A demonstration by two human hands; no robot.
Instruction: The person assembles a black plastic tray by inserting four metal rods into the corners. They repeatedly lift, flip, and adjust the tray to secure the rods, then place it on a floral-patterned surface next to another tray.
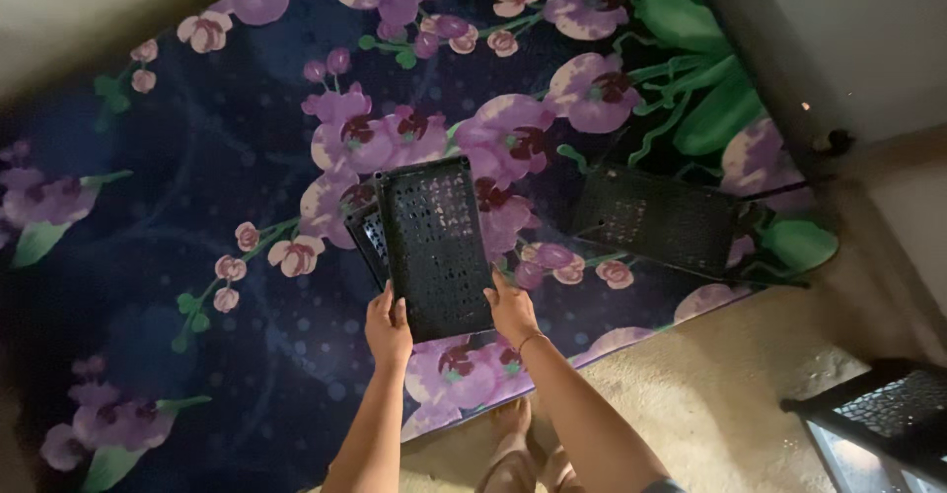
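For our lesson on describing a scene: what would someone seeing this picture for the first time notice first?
The eye goes first to the dark blue rug with big purple orchid blooms that fills most of the view. At centre, the left hand and right hand grip the near edge of a black perforated panel, held over the rug. A second black perforated piece lies on the rug to the right.

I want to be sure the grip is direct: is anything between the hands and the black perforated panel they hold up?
Nothing visible. The left hand and the right hand grip the near end of the black perforated panel directly, one at each side. A second black panel sits behind it, away from the hands.
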